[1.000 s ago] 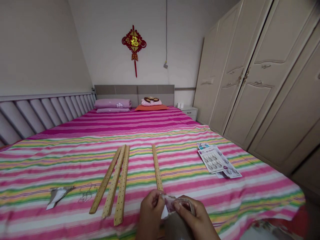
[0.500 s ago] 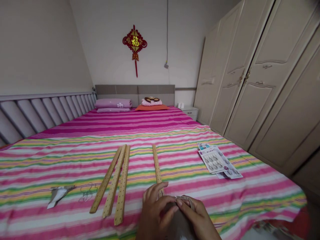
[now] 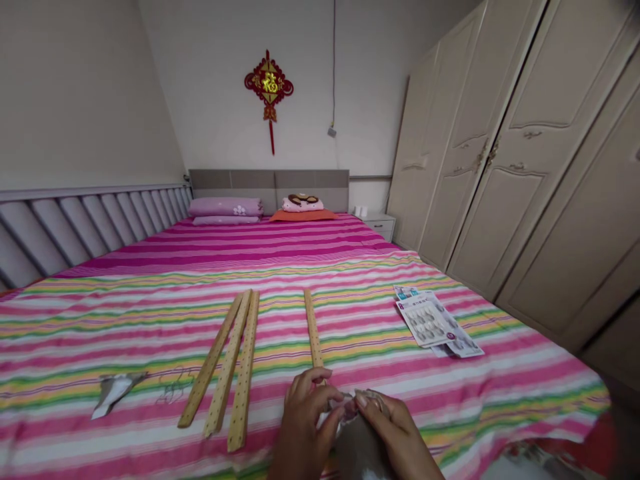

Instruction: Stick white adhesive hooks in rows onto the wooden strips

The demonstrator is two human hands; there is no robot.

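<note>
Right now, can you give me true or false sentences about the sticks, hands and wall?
1. Four wooden strips lie on the striped cloth. True.
2. The right hand is empty. False: it holds a grey packet, with the left hand touching it.
3. The printed cards lie left of the strips. False: they lie to their right.
4. A red ornament hangs on the wall. True.
5. The strips form one bunch. False: one lies apart.

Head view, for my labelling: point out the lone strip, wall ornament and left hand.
Lone strip (image 3: 313, 328), head view: visible middle.
Wall ornament (image 3: 269, 83), head view: gold centre.
Left hand (image 3: 306, 415), head view: back.
</note>
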